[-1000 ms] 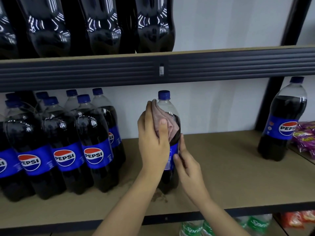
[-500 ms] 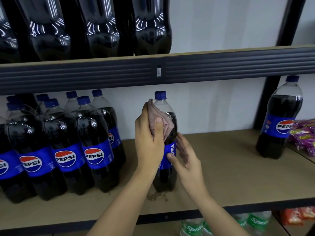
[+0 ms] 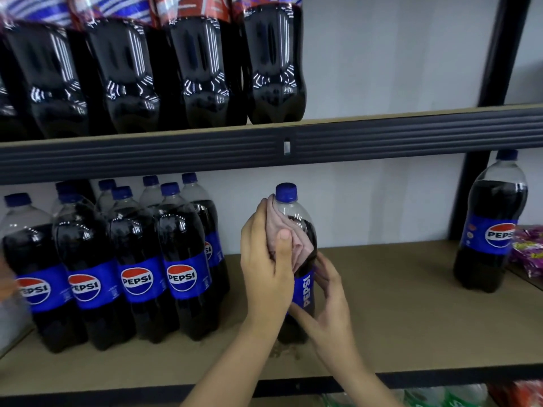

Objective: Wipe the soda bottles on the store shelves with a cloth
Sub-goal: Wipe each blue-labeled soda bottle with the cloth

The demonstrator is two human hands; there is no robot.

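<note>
The Pepsi bottle [image 3: 298, 259] being wiped stands upright near the middle of the middle shelf [image 3: 396, 304], a little back from its front edge, with its blue cap on. The left hand [image 3: 266, 265] presses a pink cloth [image 3: 282, 227] against the bottle's shoulder, fingers wrapped around the cloth and thumb on top of it. The right hand [image 3: 326, 306] steadies the bottle at the blue label, its fingers loosely curled around the lower body with the thumb touching the label's front. A cluster of Pepsi bottles [image 3: 132, 259] fills the shelf's left end, well apart from the wiped one. A single Pepsi bottle [image 3: 490, 227] stands at the right end. Dark bottles [image 3: 176, 69] line the upper shelf [image 3: 382, 136].
</note>
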